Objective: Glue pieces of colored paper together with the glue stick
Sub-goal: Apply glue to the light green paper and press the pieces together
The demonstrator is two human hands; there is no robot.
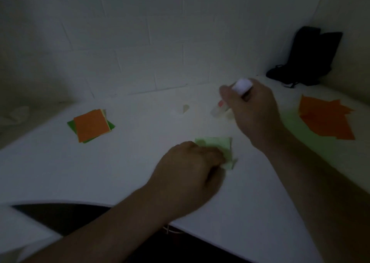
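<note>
We see a white table [140, 172] running back to a white tiled wall [140, 42], the whole scene dim and somewhat blurred. At the far right corner a black bag [308, 58] leans against the wall. To the right lies a loose spread of orange paper sheets [326, 120], and to the left, well apart from it, a small stack of paper squares [91, 125] with orange on top and green below. Our left hand [188, 174] rests with curled fingers on a pale green paper piece [218, 146] near the table's middle, pinning it down. Our right hand [254, 112] hovers above and beyond it, fingers wrapped around the glue stick [230, 98], which tilts with its white end up. A small pale scrap [185, 109] lies beyond.
</note>
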